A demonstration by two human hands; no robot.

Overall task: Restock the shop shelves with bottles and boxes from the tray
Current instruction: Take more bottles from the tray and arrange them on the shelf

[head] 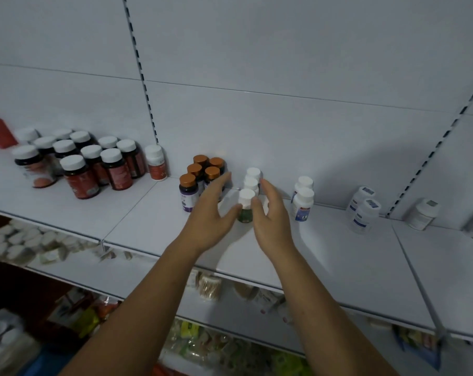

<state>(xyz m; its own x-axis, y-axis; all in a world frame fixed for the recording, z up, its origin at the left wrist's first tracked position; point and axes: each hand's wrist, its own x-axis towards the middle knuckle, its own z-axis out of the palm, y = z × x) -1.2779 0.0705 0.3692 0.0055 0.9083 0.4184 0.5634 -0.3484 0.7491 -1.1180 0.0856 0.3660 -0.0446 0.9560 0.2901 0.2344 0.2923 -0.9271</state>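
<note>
Left hand point(212, 215): fingers point(219, 183) straight, nothing gripped, frame-left of row.
Right hand point(272, 223): likewise, frame-right.
Bottle row point(248, 195): upright on shelf point(338, 253), centre frame, flanked by both hands.

I get dim, bluish light; a soft shadow lies on the back panel point(365, 158); leftmost bottles point(30, 160) smear, edges bow.

matt white metal shelf point(324, 256), glossy plastic bottles point(80, 180), smooth caps point(247, 196)
</note>
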